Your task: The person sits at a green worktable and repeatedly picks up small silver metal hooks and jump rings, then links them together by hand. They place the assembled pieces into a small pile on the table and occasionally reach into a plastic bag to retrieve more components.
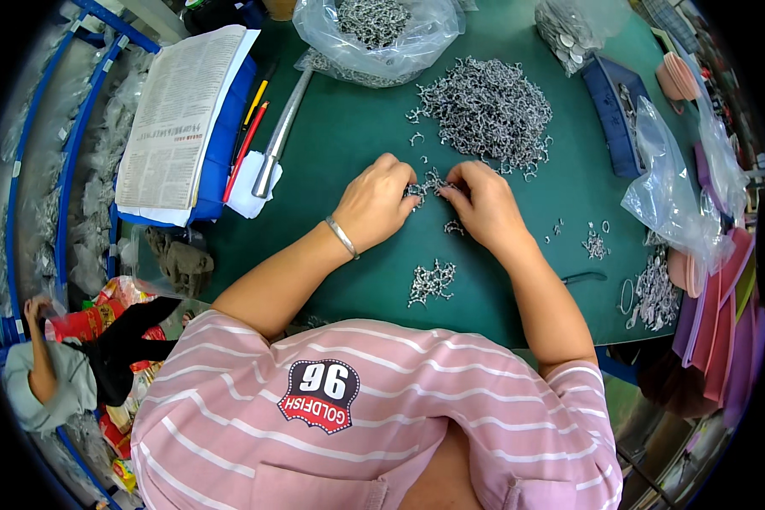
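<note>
My left hand [376, 197], with a silver bangle [342, 238] at its wrist, has its fingers curled in a pinch. Small silver open rings [432, 182] show at the fingertips, between the two hands. Opposite it, my right hand [484, 202] is closed too, thumb and forefinger pinching at the same little cluster. The fingers hide just which pieces each hand grips. Beyond my right hand rises a large heap of such metal pieces [484, 109]. Nearer my body lies a smaller pile of shiny pieces [432, 282], and a few more pieces [453, 227] lie just below the hands.
The green tabletop [331, 119] carries a tapered metal rod [285, 127], a red pencil [246, 151] and newspaper [174, 119] on the left. Behind stands a plastic bag of pieces [382, 51]. A blue bin [612, 119] and silver bits [654, 293] are right. Another person [51, 374] is lower left.
</note>
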### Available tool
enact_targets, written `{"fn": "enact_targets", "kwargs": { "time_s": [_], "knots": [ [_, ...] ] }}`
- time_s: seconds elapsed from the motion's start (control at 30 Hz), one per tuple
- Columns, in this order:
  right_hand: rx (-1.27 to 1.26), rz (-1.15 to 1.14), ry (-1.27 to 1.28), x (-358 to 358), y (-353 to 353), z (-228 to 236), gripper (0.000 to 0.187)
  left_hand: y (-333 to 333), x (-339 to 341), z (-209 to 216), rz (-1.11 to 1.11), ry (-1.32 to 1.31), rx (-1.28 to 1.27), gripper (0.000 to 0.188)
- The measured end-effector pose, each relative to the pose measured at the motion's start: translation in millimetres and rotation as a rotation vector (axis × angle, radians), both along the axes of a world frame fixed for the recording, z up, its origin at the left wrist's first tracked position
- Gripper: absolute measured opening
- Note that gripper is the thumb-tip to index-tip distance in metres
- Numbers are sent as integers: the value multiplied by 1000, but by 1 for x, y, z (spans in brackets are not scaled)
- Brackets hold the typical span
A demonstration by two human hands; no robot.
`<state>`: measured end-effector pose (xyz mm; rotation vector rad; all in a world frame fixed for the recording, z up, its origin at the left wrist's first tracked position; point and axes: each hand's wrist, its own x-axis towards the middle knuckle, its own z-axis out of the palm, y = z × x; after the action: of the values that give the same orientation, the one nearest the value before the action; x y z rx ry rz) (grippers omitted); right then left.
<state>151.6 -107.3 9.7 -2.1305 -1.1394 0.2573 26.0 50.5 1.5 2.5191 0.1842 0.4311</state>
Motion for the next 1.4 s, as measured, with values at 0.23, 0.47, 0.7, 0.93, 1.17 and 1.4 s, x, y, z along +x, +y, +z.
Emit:
{"fn": "enact_targets", "kwargs": {
  "time_s": [0.23,0.47,0.7,0.93,1.17,1.4],
  "knots": [
    [14,-121,167,-2,-37,12,15,-4,6,8,-43,53,-434,12],
    [49,-130,119,-5,-58,14,12,2,0,10,-156,41,-304,11],
    [-10,-165,5,-17,-50,7,15,-3,-3,4,-196,-47,-188,12],
    [-24,-96,-96,-15,-52,7,13,-12,-4,20,21,127,-519,12],
    [5,-147,-33,-18,-52,4,7,-6,-6,12,-79,100,-451,15],
    [30,-82,-170,-21,-56,4,10,-1,-8,16,-49,70,-369,15]
  ]
}}
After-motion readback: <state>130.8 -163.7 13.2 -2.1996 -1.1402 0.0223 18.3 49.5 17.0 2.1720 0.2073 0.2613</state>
